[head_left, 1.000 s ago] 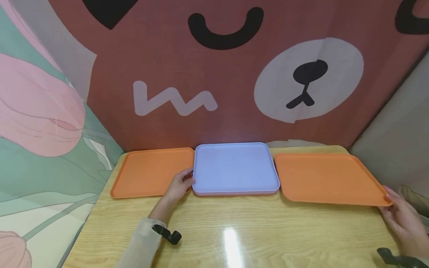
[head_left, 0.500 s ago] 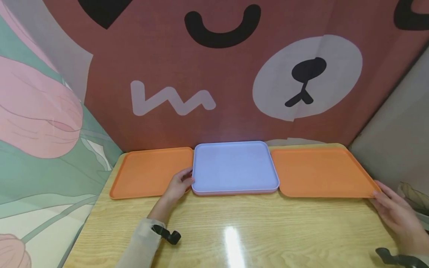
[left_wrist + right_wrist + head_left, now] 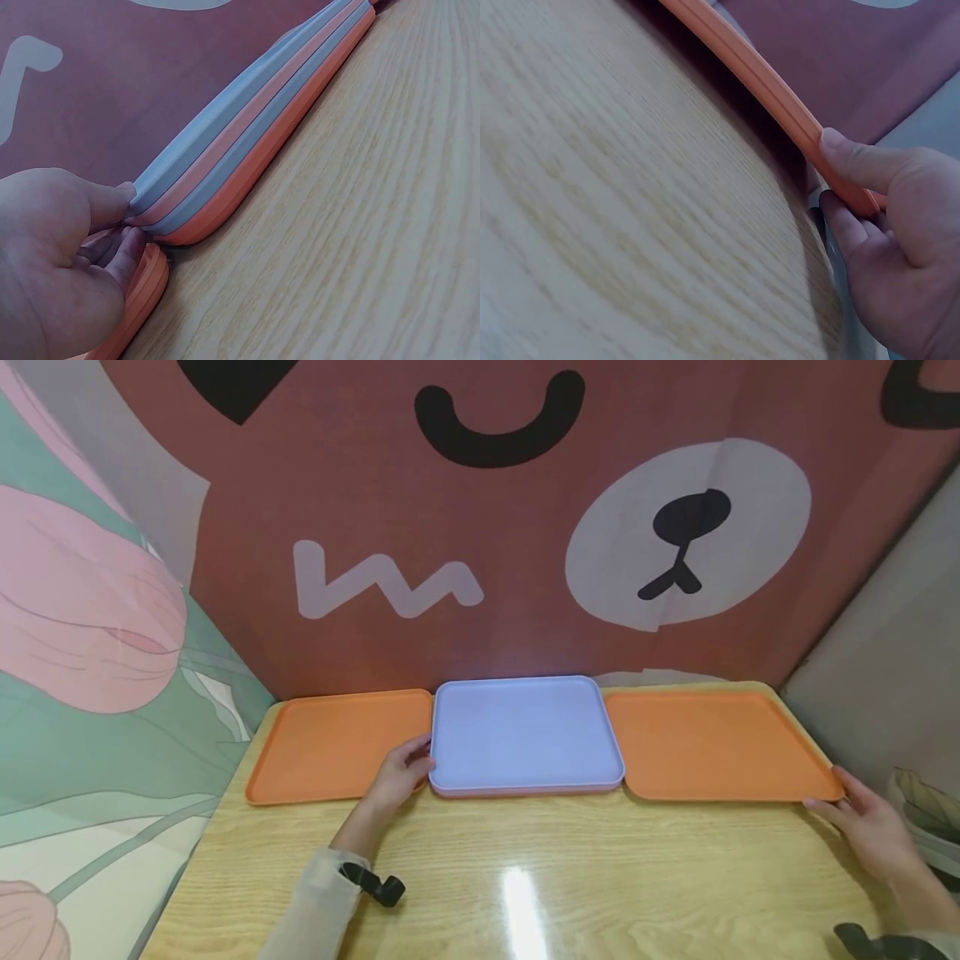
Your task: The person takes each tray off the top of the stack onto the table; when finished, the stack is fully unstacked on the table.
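Observation:
A stack of trays (image 3: 527, 735) stands in the middle of the table's back, light blue on top; the left wrist view shows pink, grey-blue and orange layers (image 3: 259, 161) beneath. My left hand (image 3: 393, 779) is at the stack's left edge, thumb against the top tray and fingers bent at its side (image 3: 60, 262). On the right lies an orange tray (image 3: 720, 747), its near right corner held by my right hand (image 3: 873, 827). In the right wrist view the thumb is over the orange rim (image 3: 761, 90), with fingers (image 3: 847, 229) beneath and a dark gap between tray and wood.
Another orange tray (image 3: 337, 747) lies left of the stack, partly behind my left hand. The wooden table (image 3: 600, 877) meets a reddish wall with a printed bear face at the back. Greyish cloth (image 3: 892, 652) hangs along the right side.
The right-hand orange tray has moved back and slightly left, and its near edge now sits closer to the table. My right hand moved left with it; my left hand stayed put.

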Available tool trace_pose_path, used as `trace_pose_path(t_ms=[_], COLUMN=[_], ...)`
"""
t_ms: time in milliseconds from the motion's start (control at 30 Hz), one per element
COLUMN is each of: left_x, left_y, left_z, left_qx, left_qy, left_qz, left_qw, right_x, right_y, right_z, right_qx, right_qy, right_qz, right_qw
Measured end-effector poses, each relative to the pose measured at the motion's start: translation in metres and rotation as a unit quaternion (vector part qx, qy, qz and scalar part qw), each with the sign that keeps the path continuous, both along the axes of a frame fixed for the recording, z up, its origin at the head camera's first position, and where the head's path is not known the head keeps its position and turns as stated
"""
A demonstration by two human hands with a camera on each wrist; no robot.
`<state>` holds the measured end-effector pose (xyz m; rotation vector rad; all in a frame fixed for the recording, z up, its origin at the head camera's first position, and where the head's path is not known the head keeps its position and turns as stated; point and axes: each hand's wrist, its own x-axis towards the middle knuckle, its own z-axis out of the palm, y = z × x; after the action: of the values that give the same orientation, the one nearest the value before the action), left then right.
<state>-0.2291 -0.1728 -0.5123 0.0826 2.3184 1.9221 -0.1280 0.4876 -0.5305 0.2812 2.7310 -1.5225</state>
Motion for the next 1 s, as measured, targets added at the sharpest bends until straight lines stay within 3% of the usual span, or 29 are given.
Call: trace_pose_path(t_ms=[267, 433, 1000], left_x=[0.0, 0.0, -0.001], left_y=[0.0, 0.001, -0.001], left_z=[-0.001, 0.0, -0.003], left_qx=[-0.001, 0.002, -0.004], left_qy=[-0.003, -0.002, -0.006], left_qz=[-0.003, -0.005, -0.004], left_qw=[1.0, 1.0, 1.0], right_x=[-0.008, -0.017, -0.029], right_y=[-0.005, -0.004, -0.006], right_z=[0.0, 0.002, 0.014], right_qx=[0.045, 0.078, 0.1], right_qy=[0.025, 0.017, -0.036], right_qz=[-0.023, -0.02, 0.005], right_qw=[0.9984, 0.9966, 0.9943])
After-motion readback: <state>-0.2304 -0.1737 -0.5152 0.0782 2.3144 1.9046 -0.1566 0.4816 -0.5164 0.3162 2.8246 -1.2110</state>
